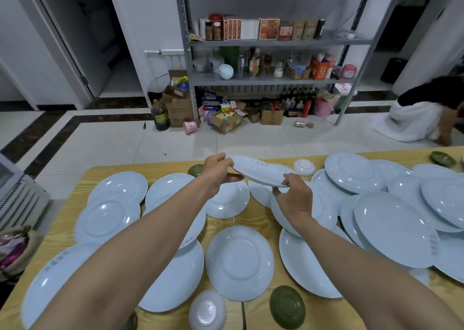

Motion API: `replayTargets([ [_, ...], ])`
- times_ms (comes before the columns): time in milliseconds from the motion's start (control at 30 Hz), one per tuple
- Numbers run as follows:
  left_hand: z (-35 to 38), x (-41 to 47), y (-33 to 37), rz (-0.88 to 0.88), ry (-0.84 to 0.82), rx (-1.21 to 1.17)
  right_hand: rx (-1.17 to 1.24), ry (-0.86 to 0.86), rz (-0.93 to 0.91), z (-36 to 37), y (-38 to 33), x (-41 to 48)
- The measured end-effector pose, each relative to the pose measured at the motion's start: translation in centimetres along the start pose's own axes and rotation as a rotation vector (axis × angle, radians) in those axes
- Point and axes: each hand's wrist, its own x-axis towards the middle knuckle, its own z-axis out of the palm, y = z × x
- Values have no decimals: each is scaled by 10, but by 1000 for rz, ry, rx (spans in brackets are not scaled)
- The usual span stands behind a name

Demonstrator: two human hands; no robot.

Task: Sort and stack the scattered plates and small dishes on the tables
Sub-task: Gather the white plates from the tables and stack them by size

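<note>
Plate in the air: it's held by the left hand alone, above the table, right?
No. Both hands hold the plate: the left hand grips its far left rim and the right hand pinches its near right rim, above the table, as the head view shows.

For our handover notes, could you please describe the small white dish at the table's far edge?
Start at the wooden table and follow its far edge. Just right of the lifted plate sits the small white dish. It is the only white piece there, beside wide pale-blue plates.
</note>
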Motion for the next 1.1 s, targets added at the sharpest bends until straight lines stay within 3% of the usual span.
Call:
replayTargets([
  [200,-16,-8,-19,66,-50,-39,134,-49,1,0,7,-3],
  [300,-22,-6,-29,111,-44,-62,224,7,23,-1,2,-11],
  [400,-26,-8,-35,148,-9,-119,614,124,422,1,-8,-14],
  [467,-28,-9,-40,159,-1,-137,949,102,739,4,-14,-12],
  [500,-28,-9,-42,157,1,-146,1039,56,812,5,-16,-12],
  [600,-30,-7,-47,151,-2,-160,1068,-66,837,11,-22,-15],
  [767,-38,-3,-53,183,-18,-83,1097,-66,926,15,-25,-12],
  [833,-45,0,-56,206,-14,29,1098,-46,953,17,-24,-10],
  [1000,-83,-4,-82,317,167,691,1135,-24,1002,18,-25,-9],
  [1100,-115,-14,-111,280,244,844,1131,-25,1008,24,-28,-13],
])
